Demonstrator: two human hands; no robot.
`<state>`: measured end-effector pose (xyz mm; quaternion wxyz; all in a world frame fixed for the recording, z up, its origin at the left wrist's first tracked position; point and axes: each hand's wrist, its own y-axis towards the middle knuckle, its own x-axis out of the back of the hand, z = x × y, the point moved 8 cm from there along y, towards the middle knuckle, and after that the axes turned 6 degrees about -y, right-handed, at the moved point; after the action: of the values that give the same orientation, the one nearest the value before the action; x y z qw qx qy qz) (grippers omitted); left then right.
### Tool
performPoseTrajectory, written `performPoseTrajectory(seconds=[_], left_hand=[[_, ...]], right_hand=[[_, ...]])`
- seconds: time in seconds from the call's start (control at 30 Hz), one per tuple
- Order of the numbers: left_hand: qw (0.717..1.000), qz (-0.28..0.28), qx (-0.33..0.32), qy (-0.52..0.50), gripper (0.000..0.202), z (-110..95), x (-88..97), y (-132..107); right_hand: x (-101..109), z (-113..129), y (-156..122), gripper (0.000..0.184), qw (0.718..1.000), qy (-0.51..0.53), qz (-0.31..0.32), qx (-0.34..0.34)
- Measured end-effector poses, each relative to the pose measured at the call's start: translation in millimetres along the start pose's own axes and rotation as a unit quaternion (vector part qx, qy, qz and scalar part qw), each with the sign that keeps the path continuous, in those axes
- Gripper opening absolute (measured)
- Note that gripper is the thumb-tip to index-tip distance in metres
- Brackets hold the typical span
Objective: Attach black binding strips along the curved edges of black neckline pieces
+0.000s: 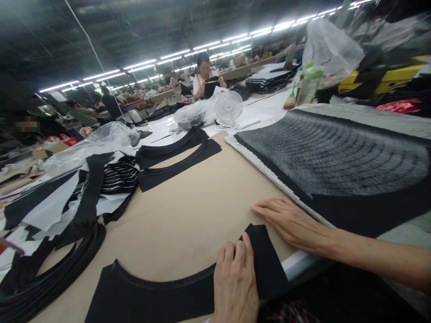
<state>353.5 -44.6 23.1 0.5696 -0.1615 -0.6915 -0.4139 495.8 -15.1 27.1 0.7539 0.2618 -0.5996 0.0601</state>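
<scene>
A curved black fabric piece (161, 298) lies along the near edge of the tan work surface (188, 215), its scooped edge facing away from me. My left hand (237, 280) rests on top of it near its right end, fingers together and pressed down at the curved edge; the thumb is hidden. Beyond the fabric's right end, my right hand (291, 220) lies on the tan surface, fingers stretched out and holding nothing. Two more curved black pieces (178, 159) lie farther back, one partly behind the other.
A padded board with black, white-dusted fabric (350, 157) stands to my right. At left lie a stack of curved black strips (63, 278) and striped scraps (119, 175). Beyond are a white fan (229, 107), a green-capped bottle (310, 85) and a person (204, 78) holding dark cloth.
</scene>
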Motion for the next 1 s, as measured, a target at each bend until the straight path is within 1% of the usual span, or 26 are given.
performPoseTrajectory(seconds=[0.03,0.07,0.17,0.23,0.3,0.4,0.47,0.57,0.67,0.83,1.0], left_hand=[[1.000,0.001,0.001,-0.002,0.056,-0.1,-0.5,-0.5],[1.000,0.000,0.002,-0.004,0.056,-0.1,-0.8,-1.2],[1.000,-0.010,0.010,-0.010,0.055,2.0,-0.5,-3.9],[0.999,-0.004,0.026,-0.036,0.050,7.1,-1.2,-4.6],[0.995,0.008,0.058,-0.081,0.040,15.9,-2.2,-2.3],[0.984,0.008,0.108,-0.144,0.026,27.8,-0.4,9.7],[0.976,0.023,0.121,-0.179,0.022,29.2,-2.4,22.9],[0.969,0.081,0.114,-0.202,0.021,22.8,-13.3,42.7],[0.972,0.112,0.093,-0.183,0.020,16.3,-21.9,55.1],[0.980,0.134,0.049,-0.138,0.022,10.7,-27.5,62.7],[0.983,0.177,0.004,-0.056,0.021,1.3,-28.6,68.7]], right_hand=[[4.0,0.1,1.2,0.044,1.000,0.008,-0.009,-0.008],[7.0,3.1,2.2,0.041,1.000,0.015,-0.009,-0.003],[9.7,19.3,1.4,0.036,0.999,0.026,0.014,0.043],[7.8,25.3,-1.9,0.032,0.998,0.028,0.022,0.050],[4.9,26.8,-6.1,0.030,0.998,0.030,0.017,0.044],[1.5,27.0,-11.5,0.029,0.999,0.033,0.003,0.039],[0.2,27.0,-13.7,0.029,0.999,0.037,0.000,0.037],[-1.1,25.7,-15.5,0.030,0.999,0.045,0.001,0.029],[-2.1,24.9,-17.0,0.030,0.999,0.046,0.000,0.027],[-1.9,25.6,-18.8,0.030,0.998,0.051,-0.002,0.032],[0.2,26.9,-18.9,0.027,0.998,0.045,0.000,0.033]])
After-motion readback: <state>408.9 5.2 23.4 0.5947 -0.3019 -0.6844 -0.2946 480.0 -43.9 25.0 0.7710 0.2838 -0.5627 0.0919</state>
